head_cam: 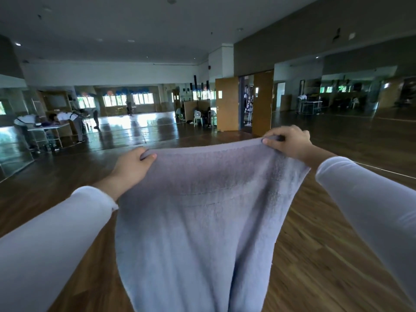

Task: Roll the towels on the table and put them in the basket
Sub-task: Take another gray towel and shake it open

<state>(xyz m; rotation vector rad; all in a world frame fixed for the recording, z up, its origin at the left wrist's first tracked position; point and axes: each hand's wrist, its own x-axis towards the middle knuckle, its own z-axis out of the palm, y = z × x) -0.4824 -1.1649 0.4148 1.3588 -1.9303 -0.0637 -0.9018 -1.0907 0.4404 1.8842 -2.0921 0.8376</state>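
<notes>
A light lilac-grey towel (198, 217) hangs spread out in front of me, held up in the air by its top edge. My left hand (131, 166) grips the top left corner, thumb over the edge. The top right corner is pinched by my right hand (289, 143). The towel falls in soft folds down past the bottom of the view. No table or basket shows in this view.
A large hall with a dark wooden floor (326, 244) stretches ahead. At the far left, people bend over a white table (50, 129). A white chair (198, 118) and open wooden doors (227, 103) stand in the middle distance. Mirrored walls line both sides.
</notes>
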